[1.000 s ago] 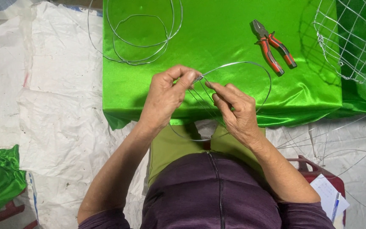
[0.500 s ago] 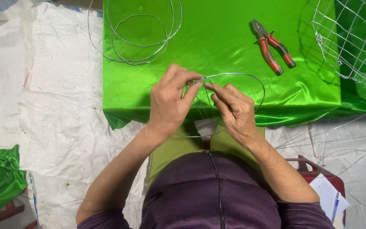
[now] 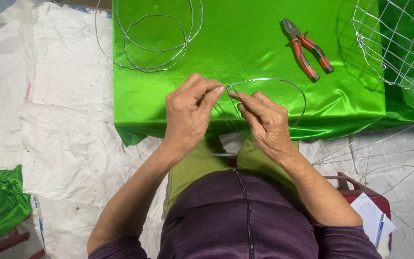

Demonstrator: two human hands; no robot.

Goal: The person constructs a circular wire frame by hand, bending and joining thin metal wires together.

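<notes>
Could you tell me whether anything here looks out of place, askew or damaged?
Nothing stands out. Both hands, left hand and right hand, pinch a wire loop over the green cloth. The pliers lie flat, wire coils rest at the cloth's edge, and the wire mesh frame looks intact.

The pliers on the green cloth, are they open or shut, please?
Shut: the pliers lie with their nose closed, red handles slightly apart, on the green cloth.

Bare green cloth [image 3: 245, 52] lies open between the wire coils [image 3: 154, 43] at far left and the pliers [image 3: 307, 48] at right. The wire basket [image 3: 398, 48] blocks the far right corner. Loose wires [image 3: 374, 153] clutter the floor at right.
</notes>
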